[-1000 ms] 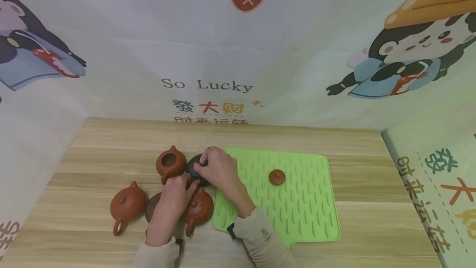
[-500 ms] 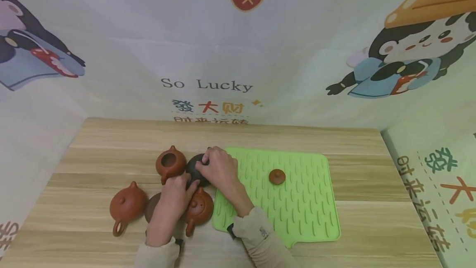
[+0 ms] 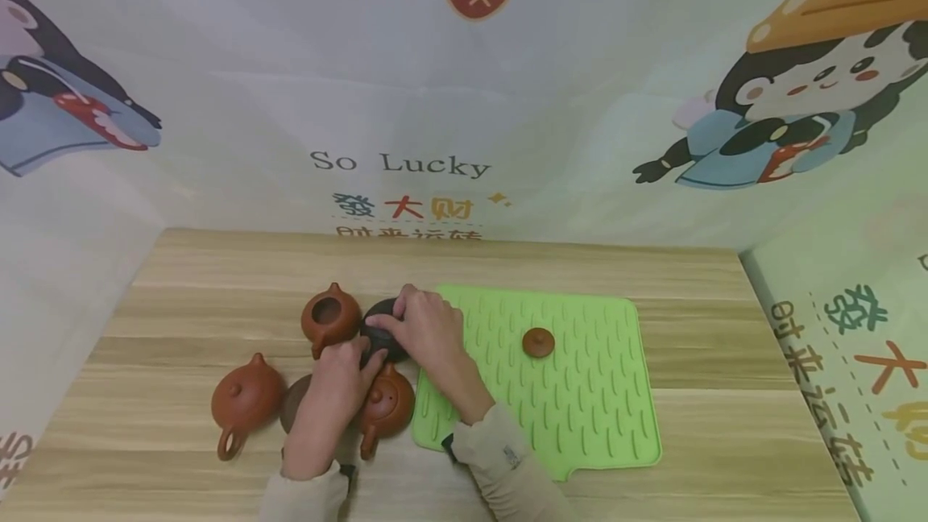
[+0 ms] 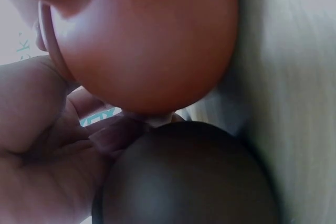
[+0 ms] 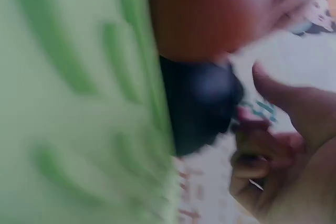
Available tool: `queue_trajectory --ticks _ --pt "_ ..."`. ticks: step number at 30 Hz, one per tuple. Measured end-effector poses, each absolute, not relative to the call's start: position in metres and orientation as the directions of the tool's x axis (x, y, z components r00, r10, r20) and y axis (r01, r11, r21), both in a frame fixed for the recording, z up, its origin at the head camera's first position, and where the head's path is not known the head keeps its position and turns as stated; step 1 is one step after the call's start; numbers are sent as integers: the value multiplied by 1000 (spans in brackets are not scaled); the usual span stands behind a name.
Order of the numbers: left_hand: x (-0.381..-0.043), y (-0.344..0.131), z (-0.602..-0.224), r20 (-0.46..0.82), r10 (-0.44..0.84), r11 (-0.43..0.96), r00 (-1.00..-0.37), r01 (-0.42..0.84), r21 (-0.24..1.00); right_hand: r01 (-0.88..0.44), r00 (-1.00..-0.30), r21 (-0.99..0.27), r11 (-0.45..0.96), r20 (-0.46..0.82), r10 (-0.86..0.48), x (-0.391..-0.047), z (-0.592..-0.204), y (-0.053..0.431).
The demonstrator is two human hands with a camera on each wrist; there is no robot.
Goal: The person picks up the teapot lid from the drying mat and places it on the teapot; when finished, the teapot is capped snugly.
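Observation:
In the head view a black teapot (image 3: 379,338) stands left of the green mat, partly covered by both hands. My left hand (image 3: 332,393) pinches at its near side, around the handle, which the fingers hide. My right hand (image 3: 432,337) rests over its right side, thumb across the lid area; in the right wrist view the curled fingers touch the dark pot (image 5: 202,103). Close under the left hand sit a lidded reddish-brown teapot (image 3: 389,408) and a dark brown round pot (image 3: 296,405), both large in the left wrist view.
An uncovered reddish teapot (image 3: 331,316) stands behind the left hand, and a lidded one (image 3: 248,397) sits at far left. A small reddish-brown lid (image 3: 539,342) lies on the ridged green mat (image 3: 594,393). Printed cloth walls (image 3: 580,103) surround the wooden table (image 3: 725,393).
My right thumb has shifted slightly left over the top of the black teapot. The left hand and the other pots keep their places; the head view has shifted a little.

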State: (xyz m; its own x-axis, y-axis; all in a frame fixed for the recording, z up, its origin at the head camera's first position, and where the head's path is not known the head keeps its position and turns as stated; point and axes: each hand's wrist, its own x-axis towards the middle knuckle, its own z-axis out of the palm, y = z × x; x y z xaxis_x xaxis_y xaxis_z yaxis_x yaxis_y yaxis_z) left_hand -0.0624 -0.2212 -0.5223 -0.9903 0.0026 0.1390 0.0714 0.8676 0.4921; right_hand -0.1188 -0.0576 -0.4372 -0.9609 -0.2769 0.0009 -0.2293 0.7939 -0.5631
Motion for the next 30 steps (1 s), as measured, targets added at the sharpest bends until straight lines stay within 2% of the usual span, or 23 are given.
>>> queue_trajectory --ticks 4,9,13,16,20,22,26,30 --pt "-61 -224 -527 176 -3 863 -984 86 498 -255 -942 -640 725 -5 -336 -120 -412 -27" --pt "-62 -227 -527 217 9 846 -976 123 519 -305 -906 -693 653 0 -423 -126 -385 53" --pt "-61 -231 -518 206 -50 833 -977 73 548 -256 -885 -730 634 -87 -458 -128 -394 121" --pt "-49 -234 -477 221 -135 812 -966 19 583 -193 -853 -791 581 -157 -497 -131 -412 153" --pt "-29 -241 -419 240 -235 802 -942 -48 596 -156 -797 -864 479 -177 -578 -136 -436 168" --pt "-23 -247 -406 239 -264 809 -935 -79 582 -155 -782 -883 444 -165 -601 -138 -444 169" --pt "-18 -262 -405 227 -272 827 -935 -107 553 -119 -787 -902 414 -168 -594 -140 -452 167" --pt "-18 -271 -416 292 -217 850 -931 -33 526 -106 -798 -907 407 -166 -579 -141 -455 167"
